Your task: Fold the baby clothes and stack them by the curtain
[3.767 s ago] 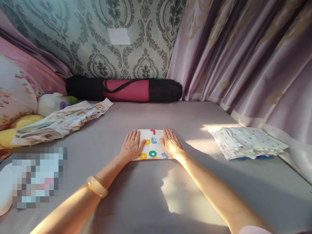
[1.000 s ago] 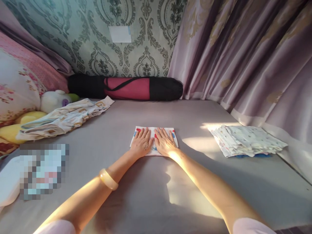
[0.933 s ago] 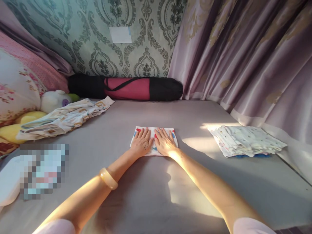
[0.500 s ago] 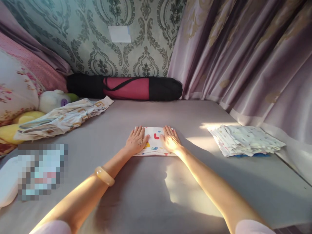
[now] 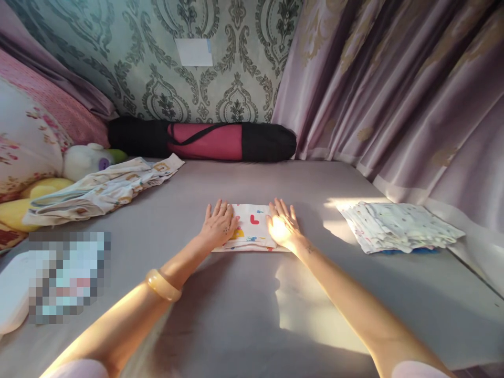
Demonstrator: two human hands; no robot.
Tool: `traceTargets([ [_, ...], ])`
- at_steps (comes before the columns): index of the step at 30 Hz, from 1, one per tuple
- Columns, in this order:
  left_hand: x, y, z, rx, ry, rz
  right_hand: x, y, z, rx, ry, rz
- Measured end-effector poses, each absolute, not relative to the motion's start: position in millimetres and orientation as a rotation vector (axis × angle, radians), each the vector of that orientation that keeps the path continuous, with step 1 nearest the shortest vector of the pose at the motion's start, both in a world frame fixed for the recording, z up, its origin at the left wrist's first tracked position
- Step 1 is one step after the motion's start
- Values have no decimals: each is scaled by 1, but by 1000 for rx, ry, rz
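A folded white cloth [image 5: 254, 231] with red, yellow and blue prints lies flat in front of me, its layered edge facing me. My left hand [image 5: 217, 224] rests on the cloth's left end, palm down with fingers spread. On the opposite end lies my right hand [image 5: 283, 224], also flat with its fingers apart, in bright sunlight. Between the two hands the printed middle of the cloth shows. The parts beneath my palms are hidden. A pale yellow bangle [image 5: 164, 285] circles my left forearm.
A stack of folded cloths [image 5: 405, 226] lies at right, beside the curtain [image 5: 378, 84]. Loose printed cloths [image 5: 106, 189] lie at left near plush toys [image 5: 86, 159]. A black and red roll bag [image 5: 205, 140] runs along the wall. A pixelated item [image 5: 73, 278] sits at near left.
My hands have moved slightly apart, left hand leftward and right hand rightward, toward the cloth's two ends. Fingers are more spread. The cloth stays in about the same place.
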State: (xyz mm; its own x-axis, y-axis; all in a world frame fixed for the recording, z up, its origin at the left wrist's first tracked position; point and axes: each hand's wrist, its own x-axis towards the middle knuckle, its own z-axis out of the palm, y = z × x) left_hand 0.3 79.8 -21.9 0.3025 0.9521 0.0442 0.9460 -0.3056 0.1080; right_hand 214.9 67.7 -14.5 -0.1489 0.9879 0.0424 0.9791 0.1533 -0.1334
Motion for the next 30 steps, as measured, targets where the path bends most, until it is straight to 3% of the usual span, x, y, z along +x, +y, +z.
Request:
traceTargets([
  [4, 23, 74, -27, 2639, 1671, 387, 193, 64, -18, -1659, -2384, 46],
  [13, 30, 72, -46, 2615, 1607, 327, 183, 62, -42, -1592, -2369, 225],
  [18, 15, 81, -37, 2483, 1500, 468, 204, 69, -25, -1470, -2116, 648],
  [21, -7, 85, -28, 2344, 1676, 653, 236, 71, -15, -1573, -1653, 821],
  [24, -31, 88, -19, 2067, 1970, 610, 268, 68, -9, -1793, -1320, 975],
  [30, -50, 91, -10, 1716, 1978, 476, 275, 56, -4, -1898, -1237, 1195],
])
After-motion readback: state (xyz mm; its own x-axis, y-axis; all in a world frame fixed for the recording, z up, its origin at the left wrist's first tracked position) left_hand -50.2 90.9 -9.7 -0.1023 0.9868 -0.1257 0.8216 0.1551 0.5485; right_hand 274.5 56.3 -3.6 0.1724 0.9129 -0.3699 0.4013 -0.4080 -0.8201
